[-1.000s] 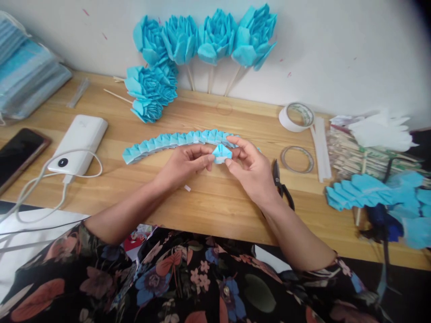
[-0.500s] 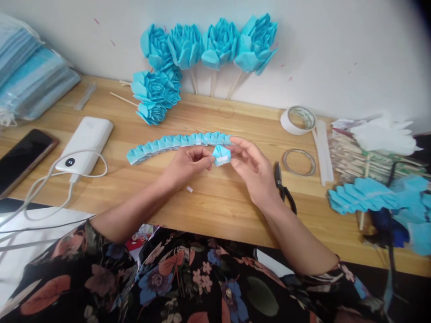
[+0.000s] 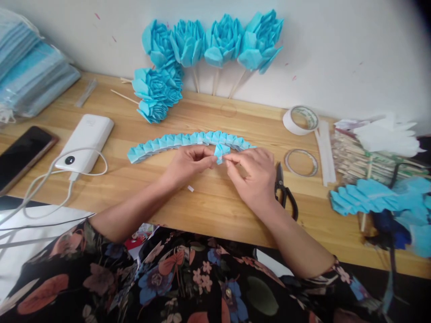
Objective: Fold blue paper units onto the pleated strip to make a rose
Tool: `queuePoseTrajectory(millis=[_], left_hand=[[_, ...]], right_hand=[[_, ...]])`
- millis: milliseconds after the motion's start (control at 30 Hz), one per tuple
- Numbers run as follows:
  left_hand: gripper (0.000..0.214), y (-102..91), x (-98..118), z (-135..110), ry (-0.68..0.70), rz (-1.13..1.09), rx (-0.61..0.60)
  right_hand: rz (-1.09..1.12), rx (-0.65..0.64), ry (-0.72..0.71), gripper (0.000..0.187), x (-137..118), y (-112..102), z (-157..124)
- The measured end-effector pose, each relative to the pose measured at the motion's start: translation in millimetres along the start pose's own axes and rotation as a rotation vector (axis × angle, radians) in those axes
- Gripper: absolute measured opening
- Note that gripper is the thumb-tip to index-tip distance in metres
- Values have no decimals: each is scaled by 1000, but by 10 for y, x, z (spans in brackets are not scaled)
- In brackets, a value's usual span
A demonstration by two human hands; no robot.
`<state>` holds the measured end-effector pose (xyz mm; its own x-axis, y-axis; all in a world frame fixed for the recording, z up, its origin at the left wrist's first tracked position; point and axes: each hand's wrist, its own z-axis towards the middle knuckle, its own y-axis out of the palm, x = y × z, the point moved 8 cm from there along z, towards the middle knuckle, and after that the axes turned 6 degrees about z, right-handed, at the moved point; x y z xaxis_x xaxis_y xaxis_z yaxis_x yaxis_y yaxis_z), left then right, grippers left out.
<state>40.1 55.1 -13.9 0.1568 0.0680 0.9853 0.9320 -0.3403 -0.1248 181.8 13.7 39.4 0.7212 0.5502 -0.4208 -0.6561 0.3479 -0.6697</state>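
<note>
Both hands meet at the middle of the wooden table (image 3: 215,202) over a small folded blue paper piece (image 3: 220,152). My left hand (image 3: 188,163) pinches its left side with thumb and fingers closed. My right hand (image 3: 254,175), palm down, pinches its right side. Just behind the hands a long curved strip of overlapping blue folded pieces (image 3: 175,142) lies flat on the wood. A tiny white scrap (image 3: 191,189) lies below my left hand.
Blue paper flowers on sticks (image 3: 208,42) lean on the wall. Black scissors (image 3: 285,193) lie by my right wrist, with two tape rolls (image 3: 301,120) behind. A power bank (image 3: 85,142) with cable, a phone (image 3: 22,152), stacked blue sheets (image 3: 30,74) are left; blue paper bundles (image 3: 373,197) right.
My right hand has turned palm down and closed over the paper piece, which has dropped closer to the table. The end of the strip behind it now shows.
</note>
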Motion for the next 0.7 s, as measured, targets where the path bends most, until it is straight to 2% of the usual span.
queuePoseTrajectory(millis=[400, 700], left_hand=[[22, 30, -10, -4, 23, 71, -30], [21, 33, 18, -12, 62, 106, -37]], right_hand=[[79, -69, 76, 15, 53, 50, -15], [118, -74, 74, 18, 49, 55, -21]])
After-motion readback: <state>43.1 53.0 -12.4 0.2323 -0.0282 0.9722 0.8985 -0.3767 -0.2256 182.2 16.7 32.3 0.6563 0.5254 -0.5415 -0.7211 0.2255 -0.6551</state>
